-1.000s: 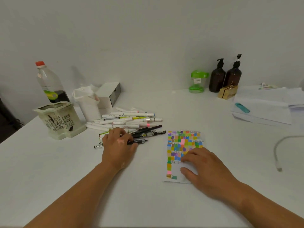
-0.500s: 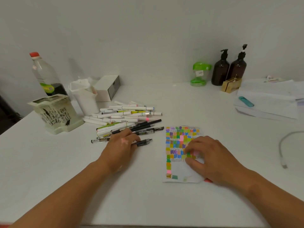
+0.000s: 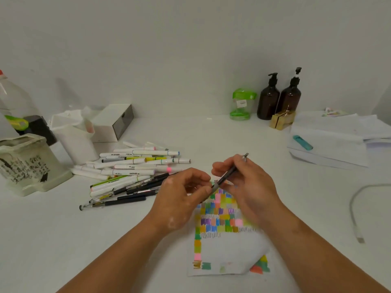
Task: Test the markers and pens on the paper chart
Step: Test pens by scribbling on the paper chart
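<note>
1. The right hand (image 3: 251, 187) grips a dark pen (image 3: 227, 176), with its fingers curled round the upper barrel. The pen is held tilted in the air, its far end pointing up and to the right.
2. The left hand (image 3: 179, 199) is curled too. Its thumb and fingertips pinch the lower end of the same pen, so both hands meet on it above the far edge of the paper chart (image 3: 220, 246).
3. The paper chart lies flat on the desk (image 3: 63, 240), towards the middle of the front edge. It is filled with rows of coloured squares and scribbles, and its near right corner curls upward.
4. A pile of markers and pens (image 3: 131, 172) lies left of the hands, towards the left side of the desk.
5. Behind the pile stand a white cup (image 3: 74, 140), a white box (image 3: 114, 121) and a patterned ceramic pot (image 3: 27, 166) by the left edge.
6. Along the back edge stand a green jar (image 3: 243, 104) and two brown pump bottles (image 3: 268, 100).
7. A stack of papers (image 3: 338, 140) sits at the right edge, with a grey cable (image 3: 355, 208) lying nearer the front.
</note>
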Tool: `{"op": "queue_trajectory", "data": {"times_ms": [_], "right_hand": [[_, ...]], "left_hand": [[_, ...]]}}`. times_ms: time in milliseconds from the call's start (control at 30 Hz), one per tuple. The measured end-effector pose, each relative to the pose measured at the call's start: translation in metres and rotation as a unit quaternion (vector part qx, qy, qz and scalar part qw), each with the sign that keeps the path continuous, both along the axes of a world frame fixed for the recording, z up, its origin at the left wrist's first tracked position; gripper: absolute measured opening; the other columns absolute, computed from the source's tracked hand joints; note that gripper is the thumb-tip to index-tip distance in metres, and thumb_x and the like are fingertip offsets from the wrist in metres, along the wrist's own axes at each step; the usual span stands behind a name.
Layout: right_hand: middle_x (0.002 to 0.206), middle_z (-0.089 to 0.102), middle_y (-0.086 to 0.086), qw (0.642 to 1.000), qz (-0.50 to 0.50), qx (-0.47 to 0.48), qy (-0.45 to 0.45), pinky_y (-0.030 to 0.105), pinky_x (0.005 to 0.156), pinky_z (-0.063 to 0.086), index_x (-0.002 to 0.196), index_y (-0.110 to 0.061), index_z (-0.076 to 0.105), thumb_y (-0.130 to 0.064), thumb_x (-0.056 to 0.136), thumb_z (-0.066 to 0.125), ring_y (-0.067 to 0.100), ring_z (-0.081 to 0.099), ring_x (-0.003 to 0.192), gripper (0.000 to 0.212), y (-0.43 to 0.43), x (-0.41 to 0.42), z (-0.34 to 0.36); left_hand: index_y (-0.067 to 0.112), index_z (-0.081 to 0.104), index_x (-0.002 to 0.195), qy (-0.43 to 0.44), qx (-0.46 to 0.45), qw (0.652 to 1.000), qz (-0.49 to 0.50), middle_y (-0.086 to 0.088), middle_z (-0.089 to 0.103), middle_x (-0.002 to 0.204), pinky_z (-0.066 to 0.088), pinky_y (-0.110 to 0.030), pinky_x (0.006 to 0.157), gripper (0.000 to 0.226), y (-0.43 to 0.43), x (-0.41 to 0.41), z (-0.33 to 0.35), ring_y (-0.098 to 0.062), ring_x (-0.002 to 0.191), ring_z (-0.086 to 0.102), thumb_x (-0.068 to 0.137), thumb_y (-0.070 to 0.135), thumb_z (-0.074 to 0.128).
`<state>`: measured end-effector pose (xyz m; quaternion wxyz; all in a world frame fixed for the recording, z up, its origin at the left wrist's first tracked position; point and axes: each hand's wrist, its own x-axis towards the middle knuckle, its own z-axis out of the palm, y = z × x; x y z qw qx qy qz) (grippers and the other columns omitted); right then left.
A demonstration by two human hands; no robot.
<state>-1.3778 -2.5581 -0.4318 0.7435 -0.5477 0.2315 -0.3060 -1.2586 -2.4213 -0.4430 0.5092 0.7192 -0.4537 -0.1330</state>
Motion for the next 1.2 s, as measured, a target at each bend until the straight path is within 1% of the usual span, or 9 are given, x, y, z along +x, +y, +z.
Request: {"op": "queue_trajectory", "data": {"times_ms": [133, 200, 333, 533, 833, 933, 1033, 1100, 1200], "right_hand": [[0.07, 0.049, 0.0, 0.953, 0.025, 0.256, -0.159, 0.038, 0.062, 0.055, 0.086, -0.017, 0.063, -0.051, 0.1, 0.05, 0.016, 0.051, 0.059, 0.039, -0.034, -0.012, 0.003], [0.065, 0.04, -0.003, 0.935, 0.041, 0.301, -0.182, 0.03, 0.052, 0.041, 0.078, -0.017, 0.062, -0.065, 0.093, 0.049, 0.014, 0.037, 0.054, 0.052, -0.043, -0.016, 0.002], [0.054, 0.031, -0.005, 0.927, 0.059, 0.325, -0.18, 0.027, 0.046, 0.027, 0.064, -0.018, 0.049, -0.072, 0.09, 0.044, 0.011, 0.026, 0.046, 0.061, -0.047, -0.019, -0.003], [0.046, 0.029, -0.006, 0.926, 0.063, 0.323, -0.184, 0.026, 0.045, 0.022, 0.055, -0.019, 0.041, -0.067, 0.09, 0.043, 0.01, 0.024, 0.041, 0.059, -0.047, -0.02, -0.004], [0.046, 0.029, -0.006, 0.935, 0.017, 0.311, -0.17, 0.025, 0.041, 0.019, 0.053, -0.018, 0.041, -0.05, 0.09, 0.044, 0.01, 0.023, 0.038, 0.049, -0.04, -0.021, -0.005], [0.06, 0.043, -0.004, 0.944, 0.004, 0.286, -0.163, 0.021, 0.039, 0.022, 0.057, -0.018, 0.044, -0.06, 0.083, 0.06, 0.008, 0.028, 0.044, 0.053, -0.039, -0.02, 0.001], [0.073, 0.061, 0.005, 0.957, -0.045, 0.247, -0.143, 0.02, 0.042, 0.04, 0.049, -0.015, 0.04, -0.039, 0.083, 0.071, 0.009, 0.046, 0.052, 0.052, -0.041, -0.018, 0.01], [0.072, 0.062, 0.008, 0.972, -0.053, 0.198, -0.11, 0.029, 0.054, 0.051, 0.049, -0.012, 0.047, -0.032, 0.092, 0.064, 0.016, 0.055, 0.058, 0.05, -0.043, -0.018, 0.013], [0.061, 0.059, 0.008, 0.998, -0.014, 0.059, 0.036, 0.03, 0.051, 0.044, 0.066, -0.01, 0.073, -0.054, 0.1, 0.045, 0.019, 0.052, 0.055, 0.063, -0.041, -0.023, 0.008]], "left_hand": [[0.039, 0.068, 0.107, -0.15, 0.129, 0.979, -0.039, 0.026, 0.063, 0.106, 0.045, -0.008, 0.082, 0.032, 0.01, 0.013, -0.012, 0.006, 0.105, 0.055, 0.078, 0.048, 0.079], [0.041, 0.064, 0.119, -0.204, 0.185, 0.957, -0.095, 0.029, 0.055, 0.119, 0.038, -0.008, 0.093, 0.059, 0.01, 0.015, -0.014, 0.008, 0.112, 0.049, 0.069, 0.069, 0.074], [0.044, 0.047, 0.139, -0.261, 0.246, 0.923, -0.137, 0.03, 0.037, 0.139, 0.023, -0.027, 0.11, 0.098, 0.006, 0.008, -0.019, 0.008, 0.128, 0.027, 0.056, 0.095, 0.055], [0.047, 0.028, 0.148, -0.269, 0.274, 0.917, -0.107, 0.026, 0.023, 0.154, 0.014, -0.043, 0.121, 0.112, 0.001, 0.004, -0.024, -0.003, 0.143, 0.015, 0.051, 0.101, 0.046], [0.047, 0.033, 0.146, -0.259, 0.271, 0.922, -0.098, 0.021, 0.02, 0.159, 0.013, -0.046, 0.121, 0.099, -0.003, 0.005, -0.026, -0.005, 0.147, 0.012, 0.061, 0.094, 0.049], [0.044, 0.036, 0.145, -0.256, 0.26, 0.926, -0.092, 0.02, 0.024, 0.157, 0.014, -0.043, 0.119, 0.097, -0.003, 0.006, -0.028, -0.006, 0.146, 0.017, 0.063, 0.093, 0.049], [0.042, 0.039, 0.144, -0.262, 0.241, 0.931, -0.078, 0.02, 0.028, 0.155, 0.018, -0.041, 0.118, 0.092, -0.003, 0.006, -0.031, -0.005, 0.144, 0.021, 0.066, 0.09, 0.051], [0.041, 0.041, 0.143, -0.266, 0.231, 0.933, -0.07, 0.021, 0.029, 0.153, 0.02, -0.04, 0.117, 0.087, -0.004, 0.007, -0.031, -0.004, 0.144, 0.022, 0.069, 0.087, 0.052], [0.041, 0.042, 0.142, -0.274, 0.224, 0.933, -0.062, 0.024, 0.032, 0.152, 0.02, -0.038, 0.117, 0.081, -0.005, 0.006, -0.032, -0.002, 0.143, 0.023, 0.073, 0.085, 0.049]]}}
